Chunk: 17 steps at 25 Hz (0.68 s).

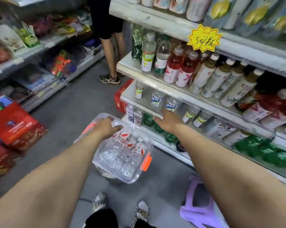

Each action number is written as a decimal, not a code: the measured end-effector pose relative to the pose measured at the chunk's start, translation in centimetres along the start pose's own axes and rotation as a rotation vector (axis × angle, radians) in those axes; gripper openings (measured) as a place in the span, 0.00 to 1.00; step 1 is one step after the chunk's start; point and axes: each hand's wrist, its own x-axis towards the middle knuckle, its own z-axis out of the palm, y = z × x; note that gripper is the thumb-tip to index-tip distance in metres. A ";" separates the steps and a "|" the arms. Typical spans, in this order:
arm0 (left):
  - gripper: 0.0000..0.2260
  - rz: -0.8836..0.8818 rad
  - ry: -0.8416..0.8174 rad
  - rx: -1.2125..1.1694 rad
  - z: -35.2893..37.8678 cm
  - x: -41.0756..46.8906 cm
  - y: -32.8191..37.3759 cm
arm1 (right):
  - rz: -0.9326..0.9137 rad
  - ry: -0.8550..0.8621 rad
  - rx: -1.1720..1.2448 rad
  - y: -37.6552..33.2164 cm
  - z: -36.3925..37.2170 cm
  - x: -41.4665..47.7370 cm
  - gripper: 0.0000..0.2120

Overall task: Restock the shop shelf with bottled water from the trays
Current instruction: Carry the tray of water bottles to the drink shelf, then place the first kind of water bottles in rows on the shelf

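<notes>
We see two bare arms reaching out in a shop aisle. The left hand [108, 126] is down in a clear tray [139, 176] of water bottles [120, 155]. The tray sits on a little stand on the grey floor [69, 102], right in the middle of our view. The left grip is curled over the bottle tops at the far end of the tray, but we cannot tell if it is closed on one.

The right hand [167, 120] is at about 1 o'clock from the tray. It reaches to the front edge of a white shelf [139, 102]. Its fingers are around the bottom of a small bottle with a blue label [171, 104], which stands on that shelf. Another bottle like it [156, 100] stands just beside it, at 9 o'clock.

Up at 1 o'clock, on the next shelf, we see red drinks [176, 68] and tea bottles with white caps [221, 78]. A yellow price star [204, 38] hangs above them.

At 9 o'clock red boxes [15, 125] sit on the floor. At 12 o'clock another person [111, 46] stands in dark clothes. A purple bag [196, 203] lies at 5 o'clock.
</notes>
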 end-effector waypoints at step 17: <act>0.37 0.151 -0.521 -0.028 8.6 11.8 -10.3 | 0.827 -0.199 1.003 -1.4 24.8 1.7 0.28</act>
